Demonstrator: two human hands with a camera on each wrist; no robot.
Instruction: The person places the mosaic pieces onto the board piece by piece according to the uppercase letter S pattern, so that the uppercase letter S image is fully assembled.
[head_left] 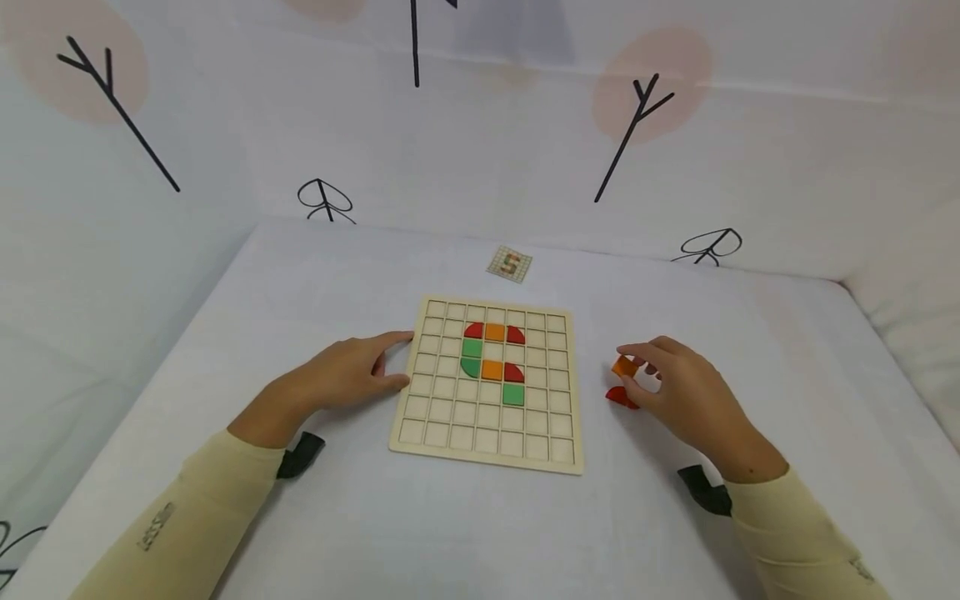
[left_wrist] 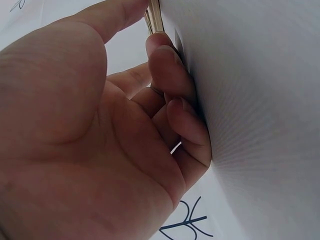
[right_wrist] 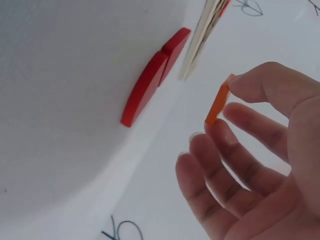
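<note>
A pale wooden grid board point(head_left: 451, 411) lies in the middle of the table, holding red and green quarter-round tiles with orange and green square tiles in its upper and middle cells. At its left edge, the thumb and index fingertip of my left hand point(head_left: 348, 372) touch the side; the left wrist view shows the other fingers bent against the cloth. To the right of the board, my right hand point(head_left: 682, 396) pinches an orange square tile point(right_wrist: 218, 103) between thumb and fingertips, raised off the table. Red quarter-round tiles point(right_wrist: 146, 90) lie side by side below it.
Behind the board lies a small pattern card point(head_left: 510, 263) showing a coloured shape on a grid. White cloth point(head_left: 487, 533) covers the table, and a white fabric wall point(head_left: 495, 167) with tree drawings rises at the back. Dark straps point(head_left: 705, 490) hang at both wrists.
</note>
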